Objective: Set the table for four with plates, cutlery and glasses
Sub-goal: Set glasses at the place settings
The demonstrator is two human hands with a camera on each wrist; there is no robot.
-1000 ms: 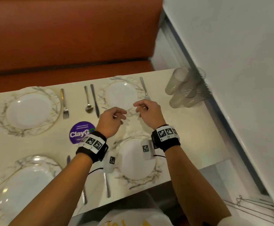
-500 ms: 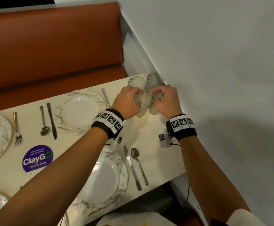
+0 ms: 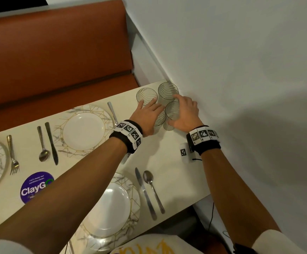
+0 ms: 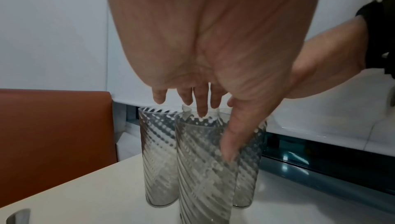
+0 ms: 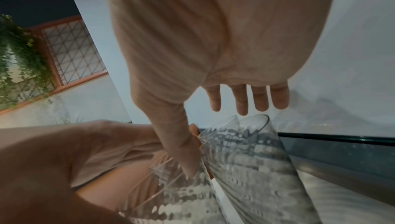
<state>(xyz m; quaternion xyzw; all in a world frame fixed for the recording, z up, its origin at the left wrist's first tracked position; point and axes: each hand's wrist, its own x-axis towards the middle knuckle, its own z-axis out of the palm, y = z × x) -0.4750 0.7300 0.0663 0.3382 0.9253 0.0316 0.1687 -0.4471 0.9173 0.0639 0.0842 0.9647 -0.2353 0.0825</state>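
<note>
Several tall ribbed clear glasses stand upright in a tight cluster at the table's far right corner, against the wall. My left hand (image 3: 149,116) hovers over the near left glass (image 3: 159,124), fingers straight above the rims and thumb down along its side (image 4: 205,168). My right hand (image 3: 184,110) is over the near right glass (image 3: 172,112), fingers stretched out and thumb hanging between two glasses (image 5: 245,151). Neither hand grips a glass. The far left glass (image 3: 146,97) and the far right glass (image 3: 167,91) stand free. Marbled plates (image 3: 72,114) (image 3: 134,195) are laid with cutlery beside them.
A knife (image 3: 145,193) and spoon (image 3: 152,189) lie right of the near plate; a fork handle (image 3: 111,110) shows by the far plate. More cutlery (image 3: 46,143) and a purple sticker (image 3: 36,186) lie to the left. An orange bench (image 3: 57,61) runs behind; a white wall (image 3: 240,70) bounds the right.
Both hands moved from over the middle plates to the glasses at the far right corner. Half a second ago they were curled round glasses; now their fingers are straightened.
</note>
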